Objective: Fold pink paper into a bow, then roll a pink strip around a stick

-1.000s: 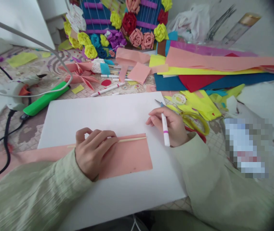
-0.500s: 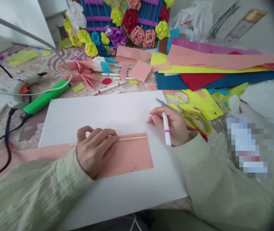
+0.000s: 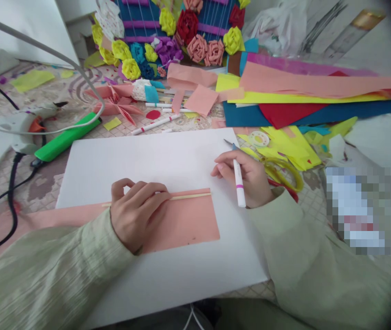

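Observation:
A long strip of pink paper (image 3: 188, 222) lies across a white board (image 3: 140, 158), running off to the left. Along its upper part rests a thin wooden stick (image 3: 191, 196). With bent fingers, my left hand (image 3: 138, 211) presses the stick down on the paper, covering its middle. My right hand (image 3: 250, 181) holds a white marker pen (image 3: 239, 183) with a magenta band, raised over the board's right side. Its fingers are curled, and the pen's writing end is hidden. Beside and partly behind that hand lie yellow-handled scissors (image 3: 293, 176).
A hot glue gun (image 3: 26, 130) with cables and a green utility knife or stick (image 3: 68, 137) lie left. Paper flowers (image 3: 188, 27) stand at the back. Coloured paper sheets (image 3: 319, 87), a tape roll (image 3: 259, 138), pink scraps (image 3: 200, 101) and another marker (image 3: 156, 124) surround the board.
The whole view has shifted very slightly. Both hands keep their places, with the stick and the marker pen held as before.

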Tool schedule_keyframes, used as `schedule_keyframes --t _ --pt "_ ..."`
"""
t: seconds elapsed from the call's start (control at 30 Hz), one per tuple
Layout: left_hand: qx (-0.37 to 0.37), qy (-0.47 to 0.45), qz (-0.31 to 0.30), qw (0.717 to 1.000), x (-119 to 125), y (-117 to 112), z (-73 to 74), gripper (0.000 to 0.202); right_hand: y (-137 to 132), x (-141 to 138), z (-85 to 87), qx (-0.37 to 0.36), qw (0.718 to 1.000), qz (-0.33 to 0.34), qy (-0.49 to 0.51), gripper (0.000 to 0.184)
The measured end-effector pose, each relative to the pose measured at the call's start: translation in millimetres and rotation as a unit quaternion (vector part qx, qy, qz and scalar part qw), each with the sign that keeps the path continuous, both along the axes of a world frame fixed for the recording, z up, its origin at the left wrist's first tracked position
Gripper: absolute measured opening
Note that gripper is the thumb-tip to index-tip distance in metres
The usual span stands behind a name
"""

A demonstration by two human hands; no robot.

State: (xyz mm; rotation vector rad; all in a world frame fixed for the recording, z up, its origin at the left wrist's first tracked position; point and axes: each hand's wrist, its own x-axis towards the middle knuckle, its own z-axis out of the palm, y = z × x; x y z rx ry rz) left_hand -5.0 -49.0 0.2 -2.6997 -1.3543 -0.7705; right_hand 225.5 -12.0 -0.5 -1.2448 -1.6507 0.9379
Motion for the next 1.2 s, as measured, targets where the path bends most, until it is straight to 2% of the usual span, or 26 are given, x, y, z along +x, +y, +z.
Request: schedule_keyframes --t 0.67,0.77,0.9,1.03,1.2 --pt "-0.005 -0.001 0.002 1.0 1 0 0.8 0.015 0 0 -0.4 0.003 1.0 -0.002 0.004 0.01" --pt "-0.012 -0.001 0.002 1.0 1 0 1.0 0.015 0 -1 1.4 0.006 0.999 -0.006 0.037 0.012" --pt "-0.013 -0.007 0.004 1.0 1 0 0.7 0.015 -2 -4 6.7 0.025 0.992 -0.059 0.113 0.02" --pt "-0.017 -0.013 0.003 1.0 2 0 0.5 0.014 -11 -11 12.7 -0.028 0.988 -0.053 0.143 0.031" --pt "-0.023 -0.02 0.003 1.0 2 1 -0.2 0.016 -23 -26 18.1 -0.114 0.983 -0.002 0.146 0.015"
